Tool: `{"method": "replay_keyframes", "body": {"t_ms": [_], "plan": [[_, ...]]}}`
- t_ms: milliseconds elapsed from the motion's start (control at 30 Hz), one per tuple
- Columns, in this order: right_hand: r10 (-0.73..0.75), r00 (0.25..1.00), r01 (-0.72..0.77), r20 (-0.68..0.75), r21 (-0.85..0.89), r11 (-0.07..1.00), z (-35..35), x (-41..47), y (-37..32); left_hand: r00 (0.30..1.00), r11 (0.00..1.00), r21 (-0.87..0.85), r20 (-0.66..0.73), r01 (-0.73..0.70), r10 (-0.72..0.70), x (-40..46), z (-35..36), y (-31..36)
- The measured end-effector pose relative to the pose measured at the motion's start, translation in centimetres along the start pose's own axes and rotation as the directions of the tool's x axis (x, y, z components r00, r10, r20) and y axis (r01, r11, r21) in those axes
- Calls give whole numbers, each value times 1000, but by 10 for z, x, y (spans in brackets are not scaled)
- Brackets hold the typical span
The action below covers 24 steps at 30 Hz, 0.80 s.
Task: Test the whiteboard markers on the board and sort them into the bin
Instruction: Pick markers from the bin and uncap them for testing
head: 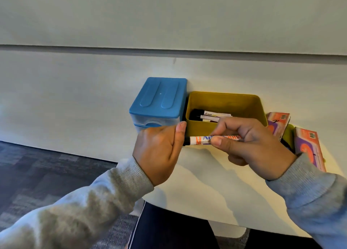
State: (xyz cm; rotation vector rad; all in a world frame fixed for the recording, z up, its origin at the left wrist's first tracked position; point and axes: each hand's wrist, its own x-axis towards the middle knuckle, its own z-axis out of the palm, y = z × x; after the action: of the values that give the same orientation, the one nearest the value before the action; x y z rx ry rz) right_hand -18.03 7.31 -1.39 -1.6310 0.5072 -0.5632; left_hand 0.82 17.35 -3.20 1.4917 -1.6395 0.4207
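Observation:
A white whiteboard marker (200,140) with orange and blue print lies level between my hands, just in front of the yellow bin (197,130). My right hand (249,145) pinches its barrel. My left hand (159,151) grips its black cap end, most of which is hidden in my palm. The yellow bin stands on a small white table (216,188) and holds a few markers (210,115). The whiteboard (169,14) fills the wall above.
A blue-lidded clear drawer box (159,102) sits left of the bin against the wall. Two orange and purple boxes (277,123) (309,147) lie to the right, with a second yellow bin (288,138) between them. Dark carpet (47,173) covers the floor at left.

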Motion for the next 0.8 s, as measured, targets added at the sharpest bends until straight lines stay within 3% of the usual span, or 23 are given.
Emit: {"method": "replay_keyframes", "body": {"t_ms": [267,333,400,433,500,533,567,600,700,800], "plan": [[163,986,-168,42,143,975,-1,2,15,996,998,52,83,22,-26,0,5,-5],[179,983,-182,29,184,966,0,4,17,987,997,22,139,77,-79,4,7,-8],[175,985,-170,-10,178,969,3,8,20,952,959,-138,220,247,-214,10,9,-11],[169,985,-160,-35,177,971,6,10,21,901,873,-270,278,406,-333,15,8,-11],[159,984,-139,-87,202,969,11,14,24,733,493,-550,421,674,-534,23,4,-10],[156,982,-130,-109,220,967,14,16,26,663,294,-631,490,718,-566,23,1,-9],[154,980,-122,-123,233,965,17,18,28,626,171,-668,533,724,-569,20,-2,-10],[150,980,-117,-128,236,965,21,19,30,615,128,-673,560,728,-555,15,-4,-10],[135,986,-113,-94,212,971,40,26,33,639,219,-634,569,741,-517,-5,-9,-11],[110,993,-102,-43,152,983,62,35,34,614,248,-605,527,757,-587,-20,-21,-24]]}}
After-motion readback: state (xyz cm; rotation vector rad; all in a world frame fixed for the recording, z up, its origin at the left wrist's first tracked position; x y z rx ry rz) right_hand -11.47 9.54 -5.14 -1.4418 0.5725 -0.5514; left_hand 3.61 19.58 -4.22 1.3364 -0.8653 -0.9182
